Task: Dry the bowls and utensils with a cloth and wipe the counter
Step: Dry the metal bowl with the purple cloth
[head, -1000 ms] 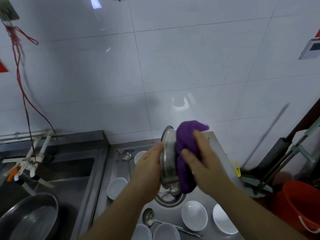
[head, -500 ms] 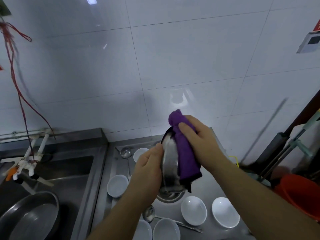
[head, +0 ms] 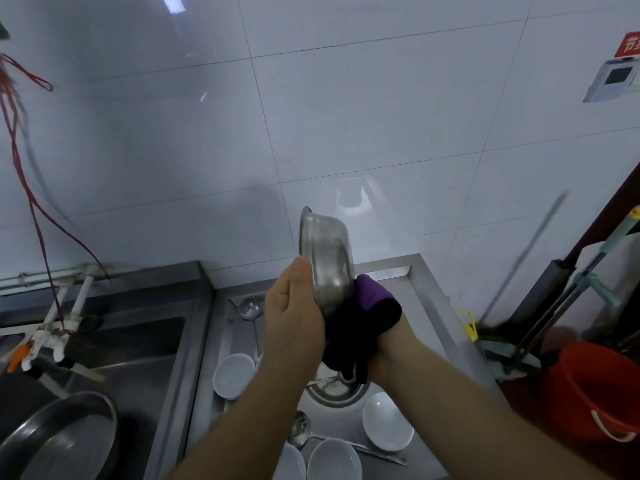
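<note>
Dim, bluish light. Glare patch on wall tile (head: 356, 199) just above hands; soft shadow left of it. Slight motion blur; wide-angle bending at edges.

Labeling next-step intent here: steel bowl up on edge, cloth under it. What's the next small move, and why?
Probably sweep the cloth back up over the bowl's outer wall. The left hand holds the bowl on edge by its rim, the right hand has the cloth bunched at the bottom edge, and the upper wall is bare.
</note>
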A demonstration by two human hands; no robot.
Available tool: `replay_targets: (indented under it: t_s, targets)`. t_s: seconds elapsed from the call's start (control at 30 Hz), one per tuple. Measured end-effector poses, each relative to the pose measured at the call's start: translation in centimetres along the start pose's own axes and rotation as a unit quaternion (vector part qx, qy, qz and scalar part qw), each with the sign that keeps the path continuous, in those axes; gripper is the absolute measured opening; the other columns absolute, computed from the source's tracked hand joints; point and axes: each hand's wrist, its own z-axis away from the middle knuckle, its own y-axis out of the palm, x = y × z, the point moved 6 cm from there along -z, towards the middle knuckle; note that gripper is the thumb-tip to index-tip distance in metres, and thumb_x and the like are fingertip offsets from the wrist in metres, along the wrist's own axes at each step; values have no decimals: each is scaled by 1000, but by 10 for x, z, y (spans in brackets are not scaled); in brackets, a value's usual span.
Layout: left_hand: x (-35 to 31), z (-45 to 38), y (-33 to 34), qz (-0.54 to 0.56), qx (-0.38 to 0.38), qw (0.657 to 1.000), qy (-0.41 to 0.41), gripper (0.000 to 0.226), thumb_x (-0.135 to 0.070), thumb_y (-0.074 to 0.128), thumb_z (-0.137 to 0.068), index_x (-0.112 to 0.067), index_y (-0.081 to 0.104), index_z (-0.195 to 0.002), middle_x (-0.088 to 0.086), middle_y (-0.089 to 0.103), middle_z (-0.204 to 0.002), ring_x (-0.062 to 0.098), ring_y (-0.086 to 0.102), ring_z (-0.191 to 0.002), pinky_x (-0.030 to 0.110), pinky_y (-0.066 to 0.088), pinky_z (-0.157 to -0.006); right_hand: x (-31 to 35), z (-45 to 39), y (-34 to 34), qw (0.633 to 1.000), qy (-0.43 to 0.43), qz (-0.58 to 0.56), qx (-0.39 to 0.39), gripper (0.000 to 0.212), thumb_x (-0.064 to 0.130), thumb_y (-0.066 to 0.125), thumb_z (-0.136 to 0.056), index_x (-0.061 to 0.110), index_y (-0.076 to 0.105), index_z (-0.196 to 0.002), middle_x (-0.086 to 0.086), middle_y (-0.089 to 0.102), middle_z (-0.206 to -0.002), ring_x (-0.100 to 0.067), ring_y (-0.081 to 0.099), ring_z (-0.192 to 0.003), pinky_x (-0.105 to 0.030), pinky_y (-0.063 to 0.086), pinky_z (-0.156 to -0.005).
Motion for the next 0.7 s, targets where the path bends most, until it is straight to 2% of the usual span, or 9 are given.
replay_targets:
  t_s: [0.07,0.13,0.17,0.23,0.33,0.43,0.53,0.63,0.7]
  targets:
    - [8,-4,1,12,-12,1000,-17,48,-60,45,-96,-25,70,-75,-5,68,-70,8,67,-66,23,56,-60,1,3,6,1000,3,26,-1,16,-6,42,-104,0,56,-100,-10,65,-78,-3,63,-48,-24,53,-48]
    - [18,-6,3,32,-21,997,-60,40,-60,48,-96,-34,78,-93,-3,79,-89,14,78,-86,32,63,-75,0,4,8,1000,0,-2,-22,28,15,49,-105,5,71,-91,-12,73,-77,-13,72,-59,-32,56,-59]
    - [22,-6,4,44,-27,995,-86,37,-60,51,-96,-36,79,-98,0,81,-95,19,79,-93,38,64,-82,2,8,10,999,0,-34,-39,36,28,50,-106,10,77,-94,-14,78,-83,-23,77,-69,-37,58,-65]
    - [27,-4,6,61,-39,988,-133,34,-62,56,-96,-39,79,-104,2,81,-103,23,79,-98,46,63,-91,-3,13,9,995,6,-74,-65,42,50,51,-106,17,74,-119,-18,79,-102,-35,79,-87,-42,62,-65]
    - [23,-2,12,86,-27,982,-165,32,-55,59,-101,-31,81,-103,7,81,-104,29,79,-98,45,65,-88,-2,16,15,994,-60,-62,-68,39,59,57,-101,30,64,-126,-3,81,-92,-21,80,-79,-35,63,-57]
    - [19,2,17,126,-15,974,-188,37,-44,62,-103,-13,75,-118,13,79,-104,26,79,-94,39,65,-79,11,21,20,980,-176,53,-71,52,72,68,-84,44,57,-126,15,76,-96,-6,77,-93,-35,65,-79]
    - [19,8,23,185,6,955,-233,43,-40,61,-104,-8,68,-131,18,77,-120,32,76,-111,46,60,-97,38,28,24,915,-313,247,-58,40,75,65,-81,66,48,-115,24,68,-107,1,70,-102,-22,59,-89]
    - [19,15,31,210,59,942,-257,44,-39,55,-106,-9,68,-135,19,74,-127,33,72,-118,51,53,-107,67,33,29,824,-416,383,-26,25,55,60,-96,49,53,-119,19,65,-104,-3,67,-98,-19,54,-83]
    - [20,18,31,209,80,942,-250,43,-38,50,-108,-10,67,-136,18,73,-130,34,71,-121,54,52,-108,80,29,32,791,-430,435,0,18,47,59,-97,41,57,-114,20,66,-98,-3,65,-93,-17,52,-79]
